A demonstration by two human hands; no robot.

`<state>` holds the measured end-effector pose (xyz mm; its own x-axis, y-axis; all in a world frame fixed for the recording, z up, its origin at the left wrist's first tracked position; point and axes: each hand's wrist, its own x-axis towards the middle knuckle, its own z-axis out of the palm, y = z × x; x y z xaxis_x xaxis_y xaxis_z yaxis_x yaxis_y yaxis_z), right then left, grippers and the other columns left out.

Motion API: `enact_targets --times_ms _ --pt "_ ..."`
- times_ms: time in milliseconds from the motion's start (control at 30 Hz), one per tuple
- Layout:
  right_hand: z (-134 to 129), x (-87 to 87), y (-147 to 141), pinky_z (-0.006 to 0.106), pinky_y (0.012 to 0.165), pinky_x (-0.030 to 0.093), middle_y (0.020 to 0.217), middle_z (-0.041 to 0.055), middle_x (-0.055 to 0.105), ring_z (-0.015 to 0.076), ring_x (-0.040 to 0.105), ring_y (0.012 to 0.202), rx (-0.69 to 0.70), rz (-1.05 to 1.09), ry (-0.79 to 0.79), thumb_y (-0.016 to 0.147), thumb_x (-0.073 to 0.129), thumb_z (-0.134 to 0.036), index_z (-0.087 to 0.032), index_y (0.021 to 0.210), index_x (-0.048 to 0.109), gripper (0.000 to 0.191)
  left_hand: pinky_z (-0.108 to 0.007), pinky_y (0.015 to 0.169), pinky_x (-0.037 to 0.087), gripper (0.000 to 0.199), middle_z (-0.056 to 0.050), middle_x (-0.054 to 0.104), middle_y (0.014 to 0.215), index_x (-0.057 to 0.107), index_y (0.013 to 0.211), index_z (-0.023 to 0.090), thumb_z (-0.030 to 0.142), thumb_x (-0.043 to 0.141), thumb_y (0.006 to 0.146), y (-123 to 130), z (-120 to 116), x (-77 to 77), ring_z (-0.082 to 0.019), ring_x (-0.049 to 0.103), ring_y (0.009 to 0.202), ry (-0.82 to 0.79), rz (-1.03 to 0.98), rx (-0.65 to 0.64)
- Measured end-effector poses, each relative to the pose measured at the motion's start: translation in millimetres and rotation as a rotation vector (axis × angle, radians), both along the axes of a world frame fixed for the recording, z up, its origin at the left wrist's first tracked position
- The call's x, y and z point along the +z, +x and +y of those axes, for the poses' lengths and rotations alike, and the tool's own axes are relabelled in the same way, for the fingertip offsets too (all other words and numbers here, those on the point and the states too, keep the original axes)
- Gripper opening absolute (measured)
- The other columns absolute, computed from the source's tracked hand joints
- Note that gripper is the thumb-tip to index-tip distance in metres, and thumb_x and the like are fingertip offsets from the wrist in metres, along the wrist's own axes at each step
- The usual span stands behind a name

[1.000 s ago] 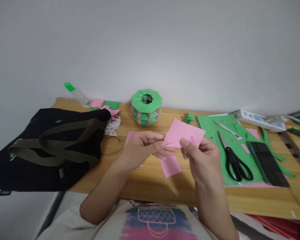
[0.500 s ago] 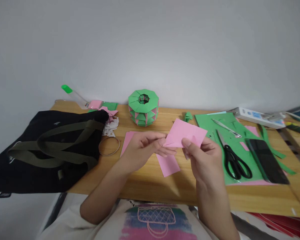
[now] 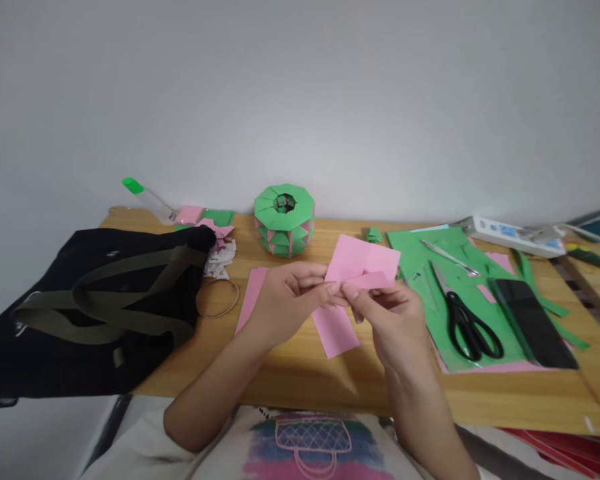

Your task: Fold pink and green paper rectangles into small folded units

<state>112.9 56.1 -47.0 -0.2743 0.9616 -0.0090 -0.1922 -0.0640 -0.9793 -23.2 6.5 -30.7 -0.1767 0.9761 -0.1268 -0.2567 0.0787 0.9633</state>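
A creased pink sheet of paper (image 3: 357,257) is held up over the table, its lower edge folded over in a strip. My left hand (image 3: 297,297) pinches its lower left corner between thumb and fingers. Close beside it, my right hand (image 3: 390,310) grips the lower edge with the thumb in front and fingers behind. Below the hands lies a pink paper rectangle (image 3: 336,333), partly covered by the fingers. More pink paper (image 3: 251,293) sticks out from behind my left hand. Behind them stands a round green and pink folded-paper piece (image 3: 285,223).
A black bag (image 3: 105,313) covers the left side, with a ring-shaped band (image 3: 217,298) beside it. On the right, green sheets (image 3: 410,250) carry black-handled scissors (image 3: 467,327), a silver pen-like tool (image 3: 450,258) and a phone (image 3: 533,320). A power strip (image 3: 513,237) lies by the wall.
The lower edge of the pink sheet now shows a folded-over strip. My right hand has moved left, its thumb now close to the left thumb.
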Motion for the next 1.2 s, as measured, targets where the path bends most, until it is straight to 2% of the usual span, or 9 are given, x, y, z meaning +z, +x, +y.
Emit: enact_targets --times_ms 200,333,467,567,700,800,1000,1200 --pt "0.2 -2.4 -0.8 0.019 0.04 0.038 0.052 -0.0018 0.066 0.0058 0.046 0.04 0.043 0.019 -0.028 0.062 0.08 -0.024 -0.022 0.06 0.074 0.007 -0.032 0.068 0.062 0.028 -0.008 0.077 0.087 0.073 0.095 0.014 0.031 0.074 0.073 1.9 -1.7 -4.4 -0.022 0.074 0.072 0.034 -0.001 0.016" --pt "0.5 -5.6 -0.3 0.018 0.037 0.032 0.045 -0.0034 0.059 0.0053 0.042 0.039 0.025 0.042 -0.066 0.062 0.08 -0.025 -0.021 0.059 0.073 0.009 -0.033 0.071 0.062 0.026 -0.007 0.077 0.091 0.073 0.098 0.015 0.029 0.071 0.077 4.5 -3.2 -6.0 -0.022 0.074 0.076 0.066 0.021 0.028" --pt "1.9 -7.3 0.5 0.02 0.038 0.033 0.044 -0.0038 0.055 0.0065 0.043 0.039 0.036 0.054 -0.07 0.064 0.079 -0.028 -0.019 0.056 0.07 0.015 -0.034 0.072 0.062 0.027 -0.008 0.077 0.09 0.073 0.097 0.014 0.029 0.073 0.074 4.0 -3.7 -6.5 -0.023 0.074 0.077 0.062 0.039 0.054" --pt "4.4 -7.2 2.0 0.02 0.039 0.033 0.044 -0.0031 0.055 0.0062 0.042 0.039 -0.014 0.067 -0.055 0.065 0.079 -0.031 -0.018 0.051 0.065 0.023 -0.034 0.071 0.063 0.027 -0.008 0.077 0.087 0.073 0.094 0.014 0.029 0.075 0.072 1.4 -3.7 -6.2 -0.024 0.074 0.075 0.043 0.033 0.076" --pt "6.3 -6.1 2.0 0.021 0.04 0.033 0.045 -0.0034 0.055 0.0066 0.043 0.04 -0.093 0.128 -0.037 0.064 0.078 -0.029 -0.019 0.052 0.064 0.022 -0.033 0.071 0.063 0.023 -0.007 0.078 0.085 0.073 0.093 0.015 0.028 0.074 0.073 1.5 -4.1 -6.5 -0.023 0.074 0.075 0.062 0.036 0.129" --pt "5.8 -6.2 0.4 0.021 0.041 0.034 0.047 -0.0032 0.056 0.0071 0.044 0.042 -0.096 0.156 -0.013 0.067 0.077 -0.027 -0.019 0.053 0.065 0.02 -0.032 0.072 0.063 0.023 -0.006 0.078 0.083 0.072 0.091 0.014 0.026 0.076 0.071 3.3 -4.1 -6.2 -0.023 0.074 0.073 0.069 0.014 0.161" --pt "5.1 -11.4 0.0 0.023 0.048 0.035 0.054 -0.0026 0.058 0.0085 0.047 0.049 -0.051 0.161 0.093 0.079 0.068 -0.024 -0.02 0.059 0.067 0.02 -0.033 0.07 0.063 0.027 -0.008 0.077 0.084 0.072 0.092 0.013 0.032 0.074 0.074 -0.9 -3.9 -9.3 -0.024 0.074 0.073 0.032 0.011 0.145" --pt "6.1 -17.7 1.8 0.025 0.05 0.035 0.057 -0.0019 0.058 0.0093 0.047 0.051 -0.048 0.091 0.186 0.085 0.061 -0.025 -0.019 0.062 0.067 0.024 -0.026 0.064 0.061 0.024 -0.007 0.077 0.077 0.071 0.088 0.014 0.029 0.078 0.071 -5.2 -2.3 -13.4 -0.021 0.074 0.068 0.01 0.022 0.144"
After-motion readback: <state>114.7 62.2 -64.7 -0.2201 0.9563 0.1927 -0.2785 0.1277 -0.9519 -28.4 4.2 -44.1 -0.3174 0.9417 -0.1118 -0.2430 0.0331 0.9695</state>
